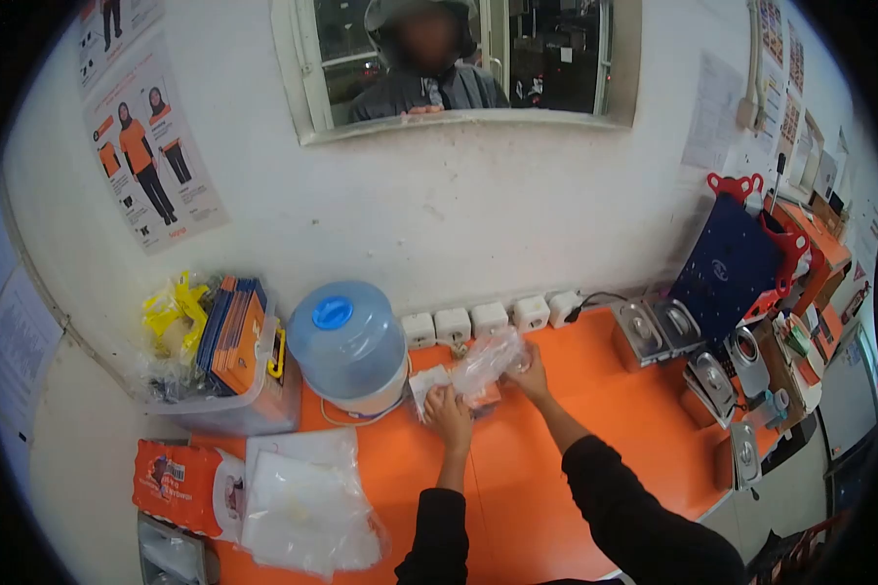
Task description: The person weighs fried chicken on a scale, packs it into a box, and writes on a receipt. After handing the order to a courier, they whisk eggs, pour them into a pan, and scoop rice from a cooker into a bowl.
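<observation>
A clear plastic bag (490, 359) is between my two hands over the orange table, and a small orange item (484, 398) shows at its lower part. My right hand (529, 375) is closed on the bag's right side. To the left, my left hand (448, 415) has its fingers bent at the bag's lower left, right at a white paper slip (425, 383); what its fingertips pinch is hidden.
A blue water jug (348, 336) stands left of my hands, beside a clear bin (273, 405) of folders. Plastic bags (307, 507) lie front left. Sockets (490, 318) line the wall; metal containers (649, 330) stand right. A person (429, 83) is at the window.
</observation>
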{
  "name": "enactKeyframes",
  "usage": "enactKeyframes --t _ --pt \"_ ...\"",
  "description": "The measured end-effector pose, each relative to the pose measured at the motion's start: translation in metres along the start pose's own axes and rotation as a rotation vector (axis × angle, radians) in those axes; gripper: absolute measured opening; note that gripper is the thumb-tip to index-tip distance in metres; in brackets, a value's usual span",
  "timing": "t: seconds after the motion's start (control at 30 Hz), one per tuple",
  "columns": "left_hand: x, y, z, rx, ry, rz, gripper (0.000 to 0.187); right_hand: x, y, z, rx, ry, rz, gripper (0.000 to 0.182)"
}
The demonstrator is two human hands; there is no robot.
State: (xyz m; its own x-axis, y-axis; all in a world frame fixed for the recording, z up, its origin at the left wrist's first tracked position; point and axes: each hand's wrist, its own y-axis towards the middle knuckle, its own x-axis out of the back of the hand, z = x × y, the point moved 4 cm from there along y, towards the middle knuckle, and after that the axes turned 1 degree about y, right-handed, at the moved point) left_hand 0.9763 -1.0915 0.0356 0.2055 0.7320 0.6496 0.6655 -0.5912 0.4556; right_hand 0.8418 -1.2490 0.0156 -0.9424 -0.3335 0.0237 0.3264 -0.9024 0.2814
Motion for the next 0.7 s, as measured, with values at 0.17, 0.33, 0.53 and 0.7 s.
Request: enactKeyframes --t 0.17,0.33,0.53,0.7 --pt "0.017 0.029 -0.035 -0.005 -0.138 -0.052 0.021 0.025 0.009 0.028 0.061 0.226 -0.146 0.074" --pt "0.128 0.112 -0.14 -0.192 -0.212 -0.408 0.017 0.046 0.071 0.254 0.342 0.135 -0.121 0.089" --pt "0.221 0.278 -0.287 -0.424 -0.235 -0.677 0.019 0.059 0.212 0.41 0.66 -0.024 -0.283 0.084" --pt "0.196 0.345 -0.34 -0.422 -0.101 -0.807 0.017 0.067 0.269 0.421 0.638 -0.175 -0.442 0.083"
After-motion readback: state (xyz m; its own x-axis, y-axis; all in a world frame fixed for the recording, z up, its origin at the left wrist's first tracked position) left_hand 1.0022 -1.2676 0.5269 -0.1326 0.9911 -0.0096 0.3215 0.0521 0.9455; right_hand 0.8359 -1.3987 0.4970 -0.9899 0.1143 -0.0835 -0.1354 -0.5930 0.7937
